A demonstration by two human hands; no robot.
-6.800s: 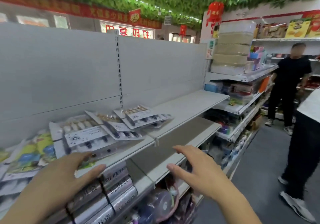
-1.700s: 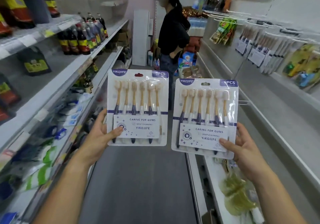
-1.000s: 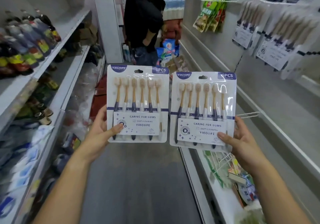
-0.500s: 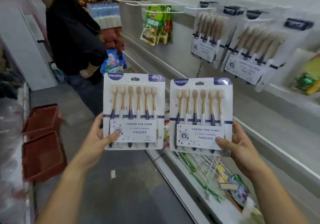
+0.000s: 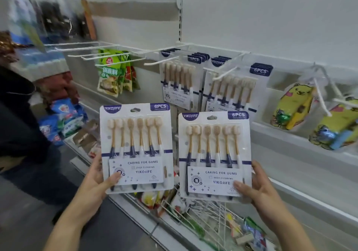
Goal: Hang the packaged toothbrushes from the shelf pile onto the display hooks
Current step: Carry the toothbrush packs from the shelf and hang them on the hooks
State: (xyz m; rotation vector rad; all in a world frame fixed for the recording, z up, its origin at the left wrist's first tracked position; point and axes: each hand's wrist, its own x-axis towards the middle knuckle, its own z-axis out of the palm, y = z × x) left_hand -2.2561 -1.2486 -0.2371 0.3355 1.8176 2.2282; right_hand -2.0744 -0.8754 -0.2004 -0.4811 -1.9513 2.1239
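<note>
I hold two white blister packs of six toothbrushes upright in front of the display wall. My left hand (image 5: pixel 95 183) grips the lower left corner of the left pack (image 5: pixel 136 148), thumb on its front. My right hand (image 5: pixel 257 187) grips the lower right corner of the right pack (image 5: pixel 214 154) the same way. Behind and above them, identical packs hang on two white wire hooks: one stack (image 5: pixel 179 80) and a second stack (image 5: pixel 230 90). Each held pack has a hang hole at its top. Both packs are apart from the hooks.
Several bare white hooks (image 5: pixel 93 56) stick out to the left beside green snack bags (image 5: pixel 114 76). Yellow sponge packs (image 5: pixel 294 105) hang at the right. A low shelf with wire dividers (image 5: pixel 209 217) lies below. A person in dark clothes (image 5: pixel 21 124) stands at the left.
I have turned further towards the display wall and come closer; the hanging toothbrush packs now sit directly behind the two packs I hold. My grips have not changed.
</note>
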